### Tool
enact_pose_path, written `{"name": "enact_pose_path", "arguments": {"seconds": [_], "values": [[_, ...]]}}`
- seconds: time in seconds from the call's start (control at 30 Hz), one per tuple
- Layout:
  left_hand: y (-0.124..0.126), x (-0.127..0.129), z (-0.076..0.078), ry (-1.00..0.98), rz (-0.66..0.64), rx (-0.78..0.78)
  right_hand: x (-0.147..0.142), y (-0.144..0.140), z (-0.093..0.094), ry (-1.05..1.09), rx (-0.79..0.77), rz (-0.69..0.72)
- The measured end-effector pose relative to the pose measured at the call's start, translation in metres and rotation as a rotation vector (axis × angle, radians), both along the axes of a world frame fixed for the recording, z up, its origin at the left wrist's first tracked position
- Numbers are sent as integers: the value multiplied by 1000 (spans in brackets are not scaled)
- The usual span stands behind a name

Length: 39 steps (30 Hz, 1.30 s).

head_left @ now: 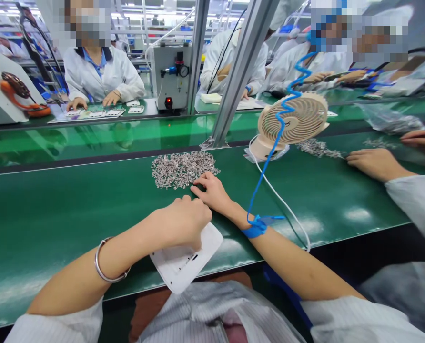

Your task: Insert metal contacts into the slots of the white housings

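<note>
Head view, frame centre: the right hand (212,193) fingers the near edge of the parts heap (184,169) on the counter (55,209), seemingly picking one, while the left hand (184,221), curled, steadies the tray (186,259); placing it needs a fine pinch.

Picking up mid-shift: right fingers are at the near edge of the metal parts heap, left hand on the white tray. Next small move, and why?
Probably pinch one piece from the pile of small metal parts: the right hand already touches its near edge, and the left hand rests closed on the white tray.
</note>
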<state>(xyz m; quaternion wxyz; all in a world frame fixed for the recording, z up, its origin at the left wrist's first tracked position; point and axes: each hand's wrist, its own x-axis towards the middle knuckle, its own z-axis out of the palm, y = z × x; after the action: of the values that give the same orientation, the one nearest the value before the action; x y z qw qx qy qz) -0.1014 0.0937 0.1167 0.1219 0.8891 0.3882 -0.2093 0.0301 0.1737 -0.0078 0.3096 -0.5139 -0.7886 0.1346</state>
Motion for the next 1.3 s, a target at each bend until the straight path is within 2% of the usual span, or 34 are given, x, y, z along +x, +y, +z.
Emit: {"name": "enact_pose_path", "arguments": {"seconds": [0.27, 0.47, 0.6, 0.73, 0.93, 1.1, 1.3], "values": [[31, -17, -7, 15, 209, 16, -5, 0, 7, -72, 3, 70], [36, -21, -4, 69, 347, 133, 21, 0, 15, 344, 4, -101], [36, -14, -10, 43, 317, 245, 34, -30, 17, 466, -45, -50], [41, -7, -23, -1, 202, 185, 28, -57, 19, 371, -14, 42], [44, -5, -29, -7, 207, 145, 15, -63, 24, 194, 96, 106], [44, -4, -28, -4, 230, 132, 7, -60, 24, -34, 122, 45], [46, -3, -30, -11, 249, 130, 1, -61, 35, -240, 41, -11]]}}
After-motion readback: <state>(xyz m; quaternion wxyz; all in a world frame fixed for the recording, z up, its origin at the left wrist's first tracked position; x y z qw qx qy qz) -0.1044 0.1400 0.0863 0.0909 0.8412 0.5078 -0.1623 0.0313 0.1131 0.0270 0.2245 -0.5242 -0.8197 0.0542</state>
